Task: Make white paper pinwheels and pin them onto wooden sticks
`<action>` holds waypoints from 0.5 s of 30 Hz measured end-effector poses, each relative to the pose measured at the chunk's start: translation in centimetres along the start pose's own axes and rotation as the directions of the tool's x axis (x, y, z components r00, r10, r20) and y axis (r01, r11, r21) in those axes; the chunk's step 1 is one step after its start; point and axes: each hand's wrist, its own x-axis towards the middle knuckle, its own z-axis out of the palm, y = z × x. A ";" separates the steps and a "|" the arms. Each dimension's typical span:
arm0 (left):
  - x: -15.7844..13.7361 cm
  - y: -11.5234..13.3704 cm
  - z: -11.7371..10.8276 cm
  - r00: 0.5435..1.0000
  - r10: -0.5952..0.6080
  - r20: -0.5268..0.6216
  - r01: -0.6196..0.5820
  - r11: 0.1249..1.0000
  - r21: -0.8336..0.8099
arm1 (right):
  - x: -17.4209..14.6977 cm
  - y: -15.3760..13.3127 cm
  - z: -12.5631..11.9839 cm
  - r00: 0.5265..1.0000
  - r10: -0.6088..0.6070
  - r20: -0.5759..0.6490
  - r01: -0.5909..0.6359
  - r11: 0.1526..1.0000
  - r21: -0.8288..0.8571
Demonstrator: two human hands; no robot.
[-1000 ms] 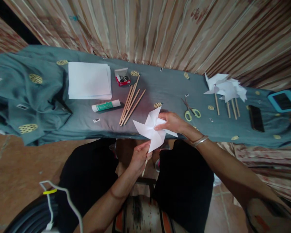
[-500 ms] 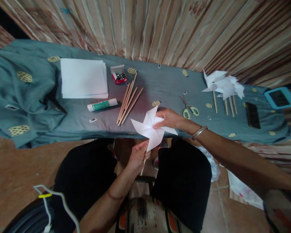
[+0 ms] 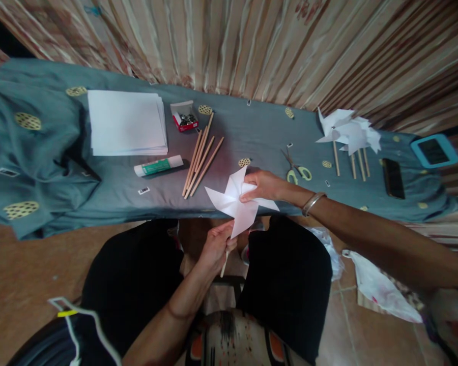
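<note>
A white paper pinwheel (image 3: pixel 232 200) is held over the near edge of the table, above the gap between my knees. My left hand (image 3: pixel 218 243) is closed around its wooden stick (image 3: pixel 225 265), whose lower end sticks out below the fingers. On the right side of the blades, my right hand (image 3: pixel 260 186) grips the paper close to the centre, thumb on top. The pinwheel's middle is partly covered by that thumb. Several loose wooden sticks (image 3: pixel 202 161) lie just beyond, and scissors (image 3: pixel 297 170) with light green handles rest to the right.
A stack of white paper (image 3: pixel 127 122), a glue stick (image 3: pixel 158 166) and a red box of metal pins (image 3: pixel 184 117) are on the left of the cloth-covered table (image 3: pixel 252 132). Finished-looking pinwheels (image 3: pixel 351 131), a phone (image 3: pixel 393 178) and a blue-framed device (image 3: pixel 435 151) lie right. A curtain (image 3: pixel 221 46) hangs behind.
The camera view has shifted slightly, so the table things appear a little to the left. Both hands keep the same hold on the pinwheel.
</note>
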 end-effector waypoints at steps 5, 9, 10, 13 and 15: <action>0.0 0.2 0.0 1.000 -0.023 -0.004 0.023 1.000 -0.020 | 0.2 -0.2 -0.3 1.000 -0.014 0.021 0.014 1.000 -0.018; 0.0 0.3 0.1 1.000 -0.019 0.001 0.019 0.999 -0.033 | 0.4 -0.2 -0.5 0.999 -0.026 0.046 0.028 0.999 -0.039; 0.0 0.3 0.1 1.000 -0.016 0.003 0.016 0.999 -0.036 | 0.5 -0.1 -0.5 0.998 -0.024 0.049 0.027 0.999 -0.046; 0.1 0.2 0.1 1.000 -0.007 0.012 0.008 0.999 -0.050 | 0.6 -0.1 -0.5 0.999 -0.010 0.049 0.013 0.998 -0.059; 0.2 0.1 0.1 1.000 -0.007 0.015 0.008 0.998 -0.064 | 0.5 -0.2 -0.5 0.999 -0.005 0.051 0.007 0.999 -0.043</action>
